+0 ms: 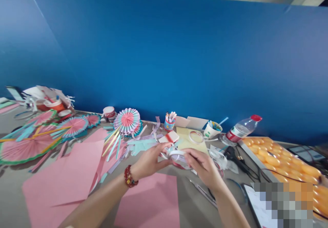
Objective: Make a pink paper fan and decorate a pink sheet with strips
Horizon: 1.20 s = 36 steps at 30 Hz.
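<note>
My left hand [150,159], with a red bead bracelet on its wrist, and my right hand [202,164] meet over the table, both pinched on a curl of white paper strips [176,153] held between them. Under my arms lie pink paper sheets [77,173]. A roll of tape [196,136] rests on a pale yellow sheet [189,139] just beyond my hands.
Folded paper fans [126,120] and more fans [30,142] lie at the left. A cup of sticks [169,122], a paper cup [212,129], a tipped water bottle [242,128], an orange tray [284,163] and a tablet [258,207] sit at the right. A blue partition [179,60] stands behind.
</note>
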Each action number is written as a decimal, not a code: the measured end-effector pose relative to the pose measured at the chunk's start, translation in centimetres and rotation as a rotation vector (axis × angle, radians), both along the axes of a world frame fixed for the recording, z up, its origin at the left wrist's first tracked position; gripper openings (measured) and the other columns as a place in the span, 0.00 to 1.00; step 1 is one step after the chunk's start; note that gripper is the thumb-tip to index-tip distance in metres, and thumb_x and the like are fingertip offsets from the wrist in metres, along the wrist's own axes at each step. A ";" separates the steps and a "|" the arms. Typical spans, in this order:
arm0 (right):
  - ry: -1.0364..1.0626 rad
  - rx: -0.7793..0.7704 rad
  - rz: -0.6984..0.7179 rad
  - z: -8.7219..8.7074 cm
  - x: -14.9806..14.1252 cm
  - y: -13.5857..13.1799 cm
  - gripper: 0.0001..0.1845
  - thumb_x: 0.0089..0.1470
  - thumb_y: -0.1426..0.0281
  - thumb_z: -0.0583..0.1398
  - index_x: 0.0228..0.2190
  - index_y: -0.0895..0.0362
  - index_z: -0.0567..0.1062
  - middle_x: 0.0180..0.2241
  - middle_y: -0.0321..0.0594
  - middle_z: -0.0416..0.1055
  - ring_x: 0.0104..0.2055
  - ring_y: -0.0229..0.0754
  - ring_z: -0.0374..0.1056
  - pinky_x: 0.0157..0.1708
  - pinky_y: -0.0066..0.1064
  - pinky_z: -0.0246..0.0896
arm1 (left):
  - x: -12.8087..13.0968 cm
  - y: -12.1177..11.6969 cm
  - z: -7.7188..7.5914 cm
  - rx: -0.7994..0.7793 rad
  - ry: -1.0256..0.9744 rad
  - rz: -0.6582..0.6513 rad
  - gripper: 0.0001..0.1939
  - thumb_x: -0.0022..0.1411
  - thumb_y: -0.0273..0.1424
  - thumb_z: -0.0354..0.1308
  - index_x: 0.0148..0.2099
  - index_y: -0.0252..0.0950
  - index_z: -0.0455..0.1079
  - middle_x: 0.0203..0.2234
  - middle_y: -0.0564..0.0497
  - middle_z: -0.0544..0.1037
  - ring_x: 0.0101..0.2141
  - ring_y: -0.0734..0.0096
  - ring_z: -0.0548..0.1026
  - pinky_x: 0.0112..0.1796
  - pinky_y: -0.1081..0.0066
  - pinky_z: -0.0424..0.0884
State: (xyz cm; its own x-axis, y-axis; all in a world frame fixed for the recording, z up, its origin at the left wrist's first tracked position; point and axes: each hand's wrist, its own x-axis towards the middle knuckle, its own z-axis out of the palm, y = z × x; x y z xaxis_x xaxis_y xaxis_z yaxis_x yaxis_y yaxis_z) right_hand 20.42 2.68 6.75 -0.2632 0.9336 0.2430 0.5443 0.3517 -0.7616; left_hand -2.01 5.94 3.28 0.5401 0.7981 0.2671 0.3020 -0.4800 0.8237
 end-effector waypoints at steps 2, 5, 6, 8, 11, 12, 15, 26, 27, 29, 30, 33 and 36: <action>0.024 -0.035 0.054 -0.1 -0.8 -0.1 0.18 0.64 0.59 0.51 0.37 0.57 0.76 0.23 0.34 0.68 0.26 0.36 0.65 0.26 0.24 0.59 | 0.1 0.2 -0.1 -0.098 -0.073 -0.026 0.14 0.65 0.38 0.56 0.48 0.36 0.72 0.40 0.47 0.78 0.37 0.69 0.75 0.37 0.73 0.70; 0.053 0.004 0.011 -1.1 -1.3 0.2 0.18 0.65 0.61 0.50 0.42 0.57 0.75 0.24 0.34 0.69 0.27 0.37 0.66 0.27 0.25 0.61 | -0.2 0.2 -0.4 -0.173 -0.104 0.008 0.14 0.64 0.39 0.57 0.33 0.33 0.72 0.26 0.53 0.74 0.28 0.75 0.69 0.31 0.76 0.65; 0.054 0.065 -0.046 -1.5 -1.3 0.3 0.17 0.65 0.62 0.51 0.44 0.57 0.74 0.27 0.36 0.71 0.29 0.38 0.67 0.29 0.27 0.63 | -0.2 0.2 -0.5 -0.190 -0.114 0.033 0.15 0.63 0.40 0.58 0.31 0.33 0.71 0.24 0.54 0.72 0.26 0.77 0.66 0.29 0.77 0.63; 0.029 0.249 -0.179 -2.1 -1.6 0.1 0.14 0.63 0.64 0.54 0.47 0.56 0.71 0.36 0.41 0.73 0.37 0.42 0.70 0.38 0.32 0.66 | -0.4 0.2 -1.0 -0.241 -0.165 0.060 0.16 0.62 0.42 0.59 0.30 0.33 0.69 0.22 0.56 0.68 0.24 0.78 0.63 0.27 0.77 0.61; -0.087 0.484 -0.158 -2.6 -2.4 -0.6 0.13 0.60 0.67 0.57 0.47 0.54 0.69 0.44 0.45 0.72 0.48 0.48 0.69 0.49 0.40 0.63 | -0.3 0.3 -1.9 -0.344 -0.302 0.041 0.18 0.61 0.44 0.59 0.32 0.33 0.67 0.23 0.55 0.67 0.25 0.77 0.65 0.28 0.76 0.63; -0.136 0.508 -0.092 -2.7 -2.8 -0.9 0.14 0.59 0.68 0.58 0.47 0.53 0.69 0.45 0.45 0.72 0.49 0.49 0.68 0.50 0.42 0.62 | -0.2 0.3 -2.1 -0.370 -0.340 0.031 0.18 0.61 0.45 0.60 0.33 0.33 0.67 0.23 0.54 0.68 0.26 0.76 0.66 0.29 0.76 0.64; -0.235 0.505 0.044 -3.3 -4.0 -1.4 0.14 0.59 0.69 0.59 0.48 0.54 0.67 0.44 0.45 0.74 0.46 0.48 0.69 0.49 0.42 0.63 | -0.1 0.1 -2.1 -0.406 -0.386 0.042 0.19 0.60 0.45 0.61 0.33 0.33 0.66 0.24 0.54 0.69 0.26 0.75 0.69 0.30 0.75 0.66; -0.139 0.308 0.058 -4.2 -3.8 -2.0 0.03 0.61 0.71 0.53 0.36 0.54 0.67 0.29 0.37 0.69 0.30 0.41 0.66 0.32 0.30 0.60 | -3.0 0.0 1.4 -0.142 -0.096 0.067 0.13 0.63 0.40 0.58 0.40 0.35 0.71 0.33 0.50 0.77 0.34 0.69 0.74 0.34 0.74 0.68; -0.131 0.289 0.070 -4.0 -3.6 -2.1 0.03 0.61 0.71 0.52 0.36 0.54 0.66 0.29 0.36 0.68 0.30 0.40 0.66 0.32 0.29 0.59 | -3.3 0.1 1.5 -0.127 -0.095 0.094 0.11 0.63 0.39 0.58 0.42 0.36 0.71 0.35 0.50 0.77 0.35 0.69 0.74 0.35 0.74 0.68; -0.123 0.259 0.103 -3.8 -3.4 -2.3 0.03 0.60 0.71 0.52 0.35 0.54 0.66 0.28 0.36 0.68 0.30 0.40 0.65 0.32 0.28 0.59 | -3.5 0.2 1.7 -0.133 -0.097 0.096 0.10 0.64 0.36 0.58 0.42 0.36 0.71 0.36 0.50 0.77 0.36 0.69 0.75 0.37 0.74 0.69; -0.121 0.247 0.121 -3.7 -3.3 -2.3 0.03 0.60 0.71 0.52 0.34 0.54 0.66 0.29 0.35 0.68 0.30 0.39 0.65 0.32 0.28 0.58 | -3.5 0.2 1.8 -0.145 -0.096 0.085 0.09 0.64 0.36 0.58 0.42 0.36 0.71 0.36 0.50 0.77 0.37 0.69 0.74 0.37 0.74 0.69; -0.116 0.204 0.160 -3.8 -3.2 -2.5 0.02 0.60 0.71 0.53 0.35 0.54 0.66 0.29 0.34 0.67 0.31 0.39 0.65 0.32 0.27 0.57 | -3.4 -0.1 1.6 -0.205 -0.096 0.054 0.09 0.62 0.36 0.60 0.38 0.35 0.71 0.32 0.52 0.76 0.33 0.72 0.73 0.33 0.76 0.67; -0.115 0.184 0.165 -3.9 -3.2 -2.7 0.02 0.60 0.72 0.53 0.35 0.53 0.65 0.29 0.34 0.67 0.31 0.38 0.64 0.32 0.27 0.56 | -3.5 -0.5 1.2 -0.277 -0.125 0.035 0.09 0.61 0.35 0.60 0.34 0.34 0.69 0.27 0.54 0.72 0.28 0.76 0.68 0.29 0.77 0.63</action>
State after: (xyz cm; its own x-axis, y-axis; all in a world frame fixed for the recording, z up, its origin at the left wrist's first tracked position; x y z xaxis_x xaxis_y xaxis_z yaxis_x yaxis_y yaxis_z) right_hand 17.17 0.00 2.82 -0.4438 0.8189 0.3640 0.5474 0.5693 -0.6133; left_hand -5.49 5.47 4.52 0.4878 0.8672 0.0995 0.2020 -0.2230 0.9537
